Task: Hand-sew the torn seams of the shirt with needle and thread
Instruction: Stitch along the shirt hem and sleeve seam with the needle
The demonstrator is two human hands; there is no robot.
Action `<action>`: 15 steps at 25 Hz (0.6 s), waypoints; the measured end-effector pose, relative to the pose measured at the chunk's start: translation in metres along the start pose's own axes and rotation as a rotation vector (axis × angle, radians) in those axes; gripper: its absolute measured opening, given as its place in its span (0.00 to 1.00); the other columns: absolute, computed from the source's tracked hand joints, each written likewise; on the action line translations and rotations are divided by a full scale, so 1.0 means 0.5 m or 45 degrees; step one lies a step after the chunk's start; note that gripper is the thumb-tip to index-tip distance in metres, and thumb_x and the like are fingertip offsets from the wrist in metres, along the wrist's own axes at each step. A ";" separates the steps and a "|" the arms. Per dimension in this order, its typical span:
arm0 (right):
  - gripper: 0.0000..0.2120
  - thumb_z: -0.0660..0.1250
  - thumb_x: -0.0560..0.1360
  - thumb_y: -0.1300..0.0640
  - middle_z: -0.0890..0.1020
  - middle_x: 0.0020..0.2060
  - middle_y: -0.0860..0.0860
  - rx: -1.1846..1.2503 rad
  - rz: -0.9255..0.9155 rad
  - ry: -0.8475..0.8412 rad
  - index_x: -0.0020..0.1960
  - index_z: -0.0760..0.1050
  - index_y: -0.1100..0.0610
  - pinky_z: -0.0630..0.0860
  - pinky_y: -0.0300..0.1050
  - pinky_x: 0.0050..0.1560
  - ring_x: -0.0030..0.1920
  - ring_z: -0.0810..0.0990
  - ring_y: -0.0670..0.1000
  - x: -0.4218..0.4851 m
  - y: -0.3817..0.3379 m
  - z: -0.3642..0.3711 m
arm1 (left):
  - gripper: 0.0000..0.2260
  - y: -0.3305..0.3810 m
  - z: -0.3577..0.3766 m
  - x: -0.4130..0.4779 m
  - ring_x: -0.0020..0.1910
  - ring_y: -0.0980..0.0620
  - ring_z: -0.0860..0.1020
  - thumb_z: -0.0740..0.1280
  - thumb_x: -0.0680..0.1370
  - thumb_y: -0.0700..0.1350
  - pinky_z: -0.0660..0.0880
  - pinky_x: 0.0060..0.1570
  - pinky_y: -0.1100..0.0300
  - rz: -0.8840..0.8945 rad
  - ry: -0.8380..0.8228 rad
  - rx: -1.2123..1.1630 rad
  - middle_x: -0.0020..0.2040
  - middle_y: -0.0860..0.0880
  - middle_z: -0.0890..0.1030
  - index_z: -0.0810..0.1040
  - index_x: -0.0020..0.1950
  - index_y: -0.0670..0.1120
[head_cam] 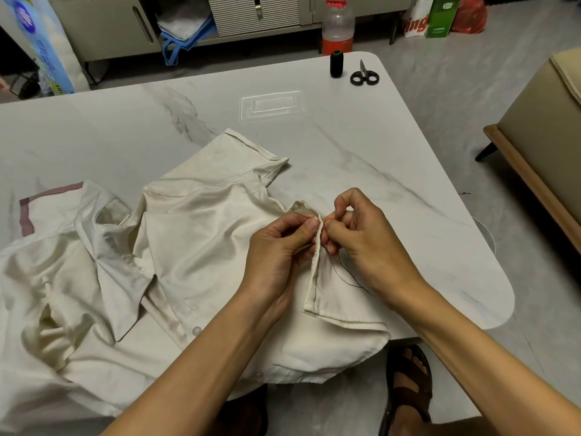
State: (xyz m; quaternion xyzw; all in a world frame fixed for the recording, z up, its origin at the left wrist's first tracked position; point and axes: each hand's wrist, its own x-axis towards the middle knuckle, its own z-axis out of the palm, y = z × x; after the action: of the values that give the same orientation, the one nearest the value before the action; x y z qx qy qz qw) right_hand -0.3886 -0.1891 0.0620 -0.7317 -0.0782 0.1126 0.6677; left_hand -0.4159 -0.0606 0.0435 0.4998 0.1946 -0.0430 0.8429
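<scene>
Marble table (345, 136) carries the shirt (188, 247) before you. Your left hand (279, 247) pinches its raised seam (317, 256); your right hand (367, 240) pinches black thread (349, 275) just beside it. Spool (336, 63) and scissors (364, 76) sit near the far edge.

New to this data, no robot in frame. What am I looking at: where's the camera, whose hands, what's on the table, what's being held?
There is no machine here: a person works with bare hands. The single picture comes from a wide-angle camera on their head, looking forward and down. A cream shirt lies crumpled on a marble-look table. The left hand pinches a raised fold of the shirt's seam. The right hand pinches at that fold from the other side, and black thread trails from its fingers. The needle is too small to make out for sure. A black thread spool and small scissors sit untouched at the table's far edge.
</scene>
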 end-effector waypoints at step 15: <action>0.09 0.69 0.71 0.59 0.78 0.36 0.44 -0.802 -0.232 0.192 0.49 0.74 0.50 0.76 0.46 0.43 0.38 0.77 0.46 -0.026 -0.006 -0.033 | 0.03 0.005 0.025 0.014 0.39 0.50 0.79 0.74 0.73 0.34 0.80 0.48 0.55 0.299 0.162 0.333 0.39 0.45 0.83 0.84 0.40 0.41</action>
State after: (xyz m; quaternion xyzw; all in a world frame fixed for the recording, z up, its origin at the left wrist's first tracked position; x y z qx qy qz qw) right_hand -0.3966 -0.2079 0.0671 -0.8983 -0.1248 -0.0317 0.4201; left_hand -0.4052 -0.0691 0.0482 0.6261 0.1806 0.0625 0.7560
